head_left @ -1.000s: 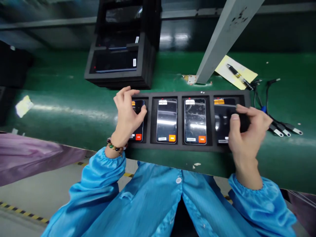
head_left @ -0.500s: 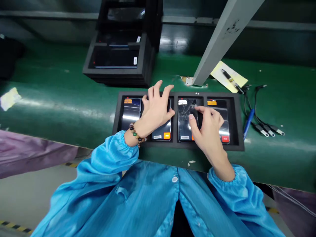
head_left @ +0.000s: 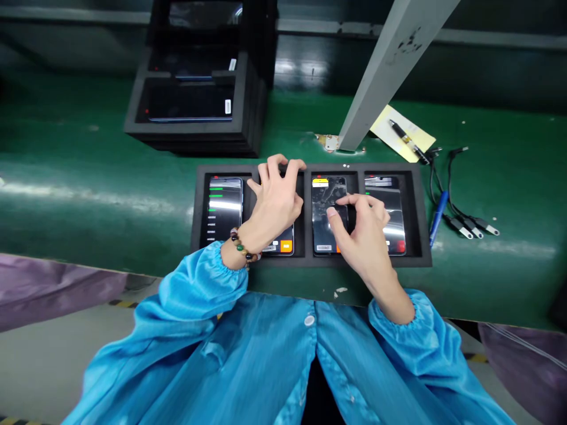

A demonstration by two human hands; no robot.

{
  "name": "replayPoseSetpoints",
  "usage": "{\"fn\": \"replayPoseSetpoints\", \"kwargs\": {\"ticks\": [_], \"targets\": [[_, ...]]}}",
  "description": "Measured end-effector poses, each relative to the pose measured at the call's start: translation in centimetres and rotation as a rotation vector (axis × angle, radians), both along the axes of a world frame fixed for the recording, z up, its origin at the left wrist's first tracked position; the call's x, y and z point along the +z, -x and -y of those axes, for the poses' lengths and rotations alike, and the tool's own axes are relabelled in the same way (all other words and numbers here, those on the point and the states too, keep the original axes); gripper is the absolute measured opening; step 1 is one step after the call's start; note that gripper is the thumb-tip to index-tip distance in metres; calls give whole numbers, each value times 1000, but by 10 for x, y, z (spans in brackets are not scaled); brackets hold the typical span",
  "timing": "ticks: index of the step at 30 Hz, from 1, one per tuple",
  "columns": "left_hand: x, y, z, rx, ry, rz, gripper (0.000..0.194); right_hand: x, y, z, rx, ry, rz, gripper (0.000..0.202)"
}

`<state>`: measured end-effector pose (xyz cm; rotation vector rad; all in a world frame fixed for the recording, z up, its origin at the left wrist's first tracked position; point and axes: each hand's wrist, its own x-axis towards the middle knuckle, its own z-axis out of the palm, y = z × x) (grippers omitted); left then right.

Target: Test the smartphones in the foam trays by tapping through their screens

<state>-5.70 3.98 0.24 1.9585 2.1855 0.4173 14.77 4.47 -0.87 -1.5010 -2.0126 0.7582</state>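
Note:
A black foam tray [head_left: 307, 236] lies along the front of the bench, with a smartphone in each slot. My left hand [head_left: 277, 203], a beaded bracelet on its wrist, is over the second phone [head_left: 287, 245] from the left, fingers apart and bent, covering most of that screen. Over the third phone [head_left: 325, 227] is my right hand [head_left: 365, 227], thumb and forefinger apart with nothing between them. Whether the fingertips touch glass I cannot tell. The leftmost phone [head_left: 225, 212] shows a list with green lines. At the right end, another phone [head_left: 392, 206] is partly behind my right hand.
Stacked black foam trays [head_left: 188, 127] holding phones stand at the back left. A slanted grey post [head_left: 376, 77] meets the bench behind the tray. Rightward lie yellow paper [head_left: 390, 133], a black pen [head_left: 407, 140], a blue pen [head_left: 438, 218] and black cables [head_left: 452, 183].
The leftmost phone's screen has switched from orange labels to a list with green lines; the rightmost screen has changed too. My left fingers have bent more. The view has shifted slightly.

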Motion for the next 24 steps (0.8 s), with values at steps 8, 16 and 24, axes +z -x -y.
{"fn": "replayPoseSetpoints", "kwargs": {"ticks": [8, 16, 24], "targets": [[-7, 11, 3, -3, -54, 26, 60, -1, -10, 3, 31, 105, -104, 40], [-8, 11, 2, 16, -49, 113, 66, 3, -15, 1, -7, 169, -120, 42], [0, 31, 4, -52, -132, 228, 67, 4, -30, -1, 52, 137, -245, 44]]}}
